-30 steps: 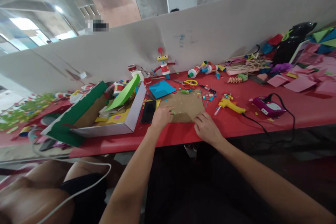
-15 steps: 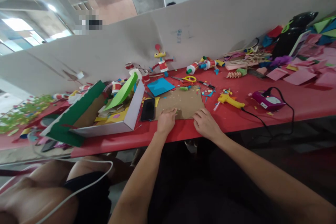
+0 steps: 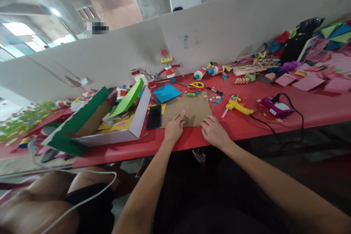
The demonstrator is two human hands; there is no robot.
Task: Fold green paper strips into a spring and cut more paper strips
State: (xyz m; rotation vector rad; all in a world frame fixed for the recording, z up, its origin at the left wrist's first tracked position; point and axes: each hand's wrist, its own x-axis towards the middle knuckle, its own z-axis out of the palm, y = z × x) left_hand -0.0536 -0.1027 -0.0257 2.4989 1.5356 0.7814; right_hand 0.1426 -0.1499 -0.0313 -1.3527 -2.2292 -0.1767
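Note:
My left hand (image 3: 173, 129) rests on the near edge of a brown cardboard sheet (image 3: 192, 111) on the red table (image 3: 246, 126). Its fingers are loosely curled and pinch toward a small green scrap (image 3: 183, 119) at the fingertips. My right hand (image 3: 214, 131) lies at the sheet's near right corner, fingers bent down onto the table, nothing visible in it. A black phone (image 3: 154, 116) lies just left of my left hand.
A white box with a green lid (image 3: 82, 124) full of coloured paper sits at the left. Behind the cardboard are blue paper (image 3: 167, 92), yellow scissors (image 3: 196, 85), a paper robot figure (image 3: 168, 65), a yellow glue gun (image 3: 238, 106) and a purple corded device (image 3: 275, 106). Another person's legs (image 3: 41, 208) are at lower left.
My left hand slid back toward me, from the middle-left of the cardboard to its near edge. My right hand stayed near the sheet's right corner. The view shifted slightly.

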